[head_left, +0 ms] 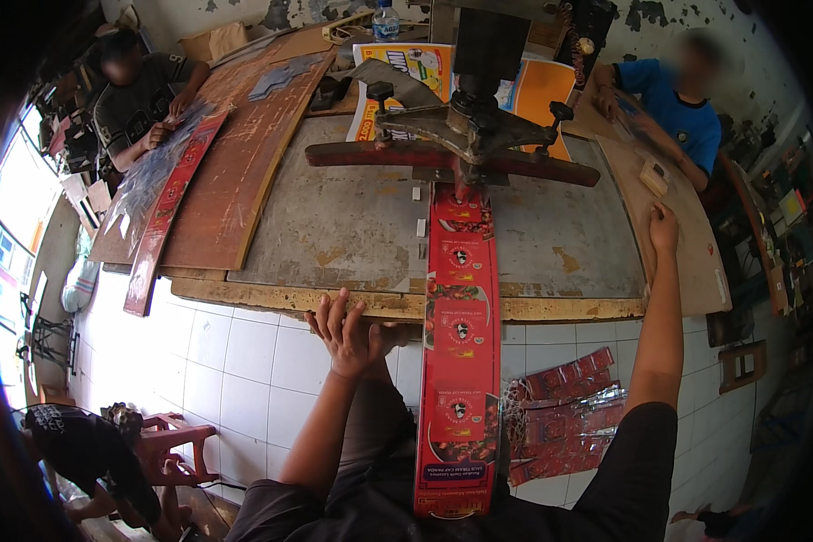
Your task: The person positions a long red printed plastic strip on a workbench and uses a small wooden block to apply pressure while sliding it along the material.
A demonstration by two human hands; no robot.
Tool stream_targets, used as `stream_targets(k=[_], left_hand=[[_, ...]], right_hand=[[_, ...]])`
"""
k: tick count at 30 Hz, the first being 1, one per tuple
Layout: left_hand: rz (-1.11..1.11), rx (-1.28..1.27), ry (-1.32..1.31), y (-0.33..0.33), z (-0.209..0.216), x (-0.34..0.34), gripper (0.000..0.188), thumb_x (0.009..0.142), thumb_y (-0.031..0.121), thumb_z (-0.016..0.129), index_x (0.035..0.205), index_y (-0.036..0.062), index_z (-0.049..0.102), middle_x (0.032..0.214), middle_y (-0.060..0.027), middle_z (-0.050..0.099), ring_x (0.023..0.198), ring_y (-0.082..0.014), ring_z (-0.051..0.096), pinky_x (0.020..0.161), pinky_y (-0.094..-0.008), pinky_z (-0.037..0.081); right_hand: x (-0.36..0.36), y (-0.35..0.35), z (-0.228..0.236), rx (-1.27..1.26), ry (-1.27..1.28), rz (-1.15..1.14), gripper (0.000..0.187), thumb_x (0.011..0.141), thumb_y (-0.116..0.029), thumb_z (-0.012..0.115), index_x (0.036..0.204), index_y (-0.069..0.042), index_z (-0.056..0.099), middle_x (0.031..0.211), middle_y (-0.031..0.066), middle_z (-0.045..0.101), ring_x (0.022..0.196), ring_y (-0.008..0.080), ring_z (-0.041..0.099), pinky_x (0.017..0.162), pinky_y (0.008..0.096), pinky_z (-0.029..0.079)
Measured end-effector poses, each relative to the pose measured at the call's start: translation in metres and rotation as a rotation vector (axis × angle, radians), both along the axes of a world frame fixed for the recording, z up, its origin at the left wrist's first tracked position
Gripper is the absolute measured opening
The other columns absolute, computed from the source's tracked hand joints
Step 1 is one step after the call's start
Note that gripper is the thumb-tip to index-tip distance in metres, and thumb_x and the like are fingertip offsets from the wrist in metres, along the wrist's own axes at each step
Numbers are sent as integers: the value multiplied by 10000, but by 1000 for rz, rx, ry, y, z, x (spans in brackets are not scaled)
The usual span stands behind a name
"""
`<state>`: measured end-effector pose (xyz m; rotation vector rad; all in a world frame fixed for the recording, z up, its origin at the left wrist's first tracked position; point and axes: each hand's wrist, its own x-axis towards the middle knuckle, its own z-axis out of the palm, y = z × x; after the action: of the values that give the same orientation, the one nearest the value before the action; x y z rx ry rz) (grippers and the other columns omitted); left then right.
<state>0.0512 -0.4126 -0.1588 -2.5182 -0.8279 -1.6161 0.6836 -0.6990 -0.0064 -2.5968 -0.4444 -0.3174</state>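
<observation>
A long red printed strip (462, 361) runs from beneath a heavy metal press (465, 135) over the table's front edge and down toward my lap. The press has a dark column and a wide reddish crossbar just above the strip's far end. My left hand (348, 336) is at the wooden front edge of the table (244, 294), left of the strip, with fingers spread and nothing in it. On the brown board at the right lies my right hand (664, 228), its fingers slightly bent and holding nothing visible. A small wooden block (654, 177) sits just beyond it.
Red printed packets (569, 415) lie below the table at right. Two people work at the left and right sides. Another red strip (176, 194) overhangs the left board beside clear plastic pieces (144, 190). Colourful printed sheets (425, 68) and a water bottle (386, 20) stand behind.
</observation>
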Motion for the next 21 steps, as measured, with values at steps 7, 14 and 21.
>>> stream_targets(k=[7,14,21], left_hand=[[-1,-3,-1,-1,0,0,474,949,361,664,1368,145,617,1558,-146,545,1536,-394,352,1299,-607,79],[5,-2,4,-1,0,0,470,956,362,661,1370,143,616,1556,-147,547,1534,-397,353,1299,-608,82],[3,-5,-2,-1,1,1,469,955,359,659,1373,150,616,1556,-145,548,1532,-395,357,1298,-607,84]], right_hand=[[1,0,-1,7,-5,8,405,1100,-316,547,1413,-95,677,1474,151,642,1377,337,588,1161,451,450],[5,-2,-3,-8,-23,19,403,1100,-310,546,1412,-89,676,1472,153,642,1378,341,587,1161,452,451],[7,-3,-3,7,-25,23,398,1095,-288,557,1411,-75,674,1462,169,646,1360,348,601,1152,451,461]])
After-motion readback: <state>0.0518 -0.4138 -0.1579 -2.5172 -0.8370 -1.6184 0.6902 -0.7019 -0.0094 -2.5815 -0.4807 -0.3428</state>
